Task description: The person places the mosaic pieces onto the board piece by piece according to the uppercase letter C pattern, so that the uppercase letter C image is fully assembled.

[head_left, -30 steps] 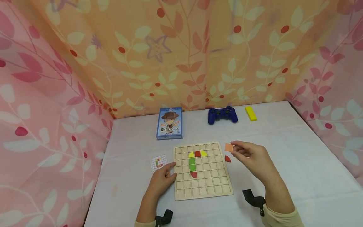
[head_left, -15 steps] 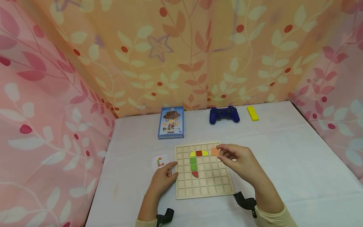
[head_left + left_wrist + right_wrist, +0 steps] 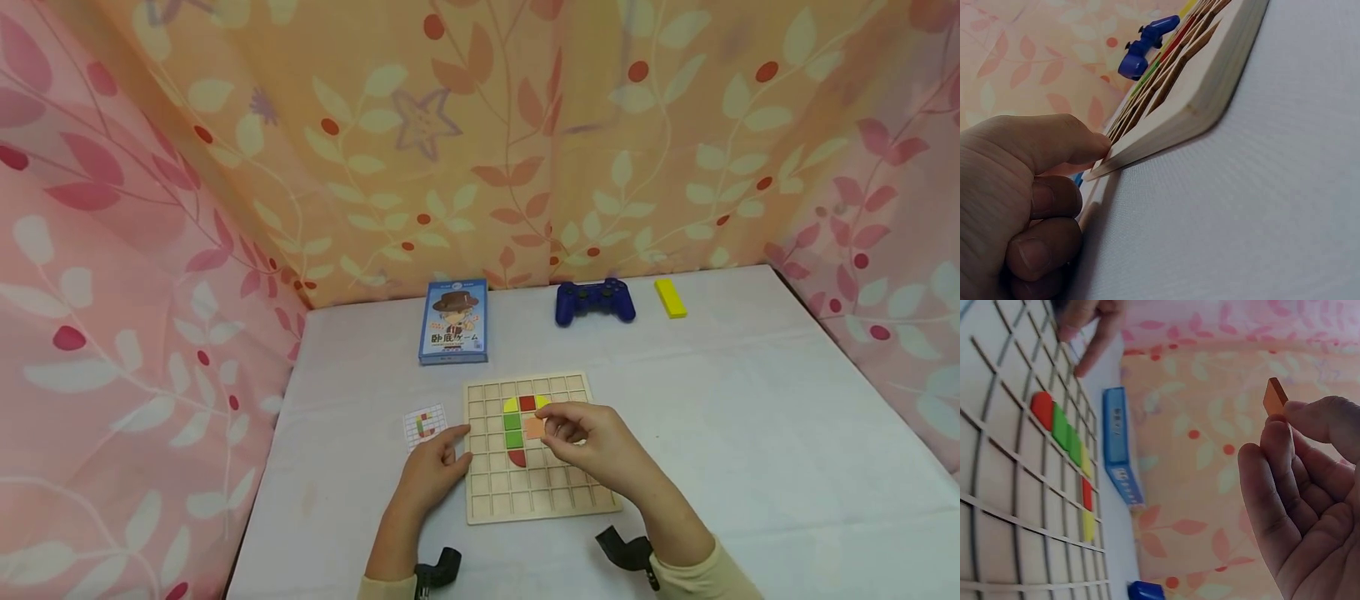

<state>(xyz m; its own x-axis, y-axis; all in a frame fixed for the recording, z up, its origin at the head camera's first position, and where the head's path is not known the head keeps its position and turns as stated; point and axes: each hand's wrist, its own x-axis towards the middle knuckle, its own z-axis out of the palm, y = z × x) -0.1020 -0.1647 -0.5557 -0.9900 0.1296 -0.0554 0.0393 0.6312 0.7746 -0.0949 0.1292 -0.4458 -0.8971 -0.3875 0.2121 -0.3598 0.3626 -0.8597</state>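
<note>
A wooden grid board (image 3: 551, 498) lies on the white table (image 3: 750, 433). Yellow, red and green tiles (image 3: 513, 422) sit in its cells in a hook shape, seen as well in the right wrist view as tiles (image 3: 1063, 428). My right hand (image 3: 592, 446) hovers over the board and pinches an orange square tile (image 3: 534, 427), the same orange tile (image 3: 1274, 395) held at my fingertips in the right wrist view. My left hand (image 3: 431, 471) rests on the table with its fingers touching the board's left edge (image 3: 1166, 134).
A small pattern card (image 3: 424, 425) lies left of the board. At the table's back stand a blue card box (image 3: 453, 322), a blue game controller (image 3: 595, 302) and a yellow block (image 3: 670, 297). Floral curtains enclose the table on three sides.
My right hand has carried the orange tile leftward from beside the board's right edge to over its middle, beside the green tiles. The left hand has stayed at the board's edge.
</note>
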